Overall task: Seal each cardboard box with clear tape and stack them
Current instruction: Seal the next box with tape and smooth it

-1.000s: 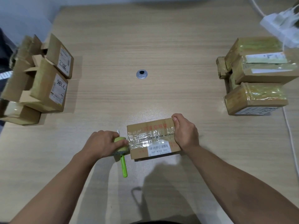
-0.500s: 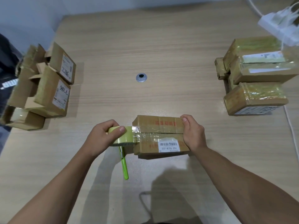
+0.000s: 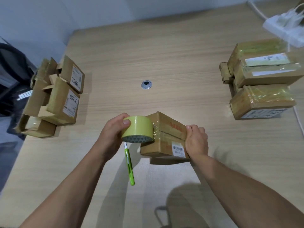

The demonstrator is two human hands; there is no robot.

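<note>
Cardboard box (image 3: 166, 134) held between both hands above the near middle of the desk (image 3: 164, 60).

The left hand (image 3: 111, 135) curls round a yellowish tape roll (image 3: 137, 129), thumb on its outer band and fingers behind it, pressing the roll against the box's left end, where clear tape wraps onto the cardboard. The right hand (image 3: 196, 140) grips the box's right end, fingers hooked over the top edge. The box sits tilted, its seam and barcode label facing up, a shadow under it. Both forearms reach in from the near edge, angled toward each other. A green cutter (image 3: 129, 165) lies on the desk just below the roll. Open boxes (image 3: 62, 99) sit far left, taped boxes (image 3: 261, 79) stacked far right.
</note>
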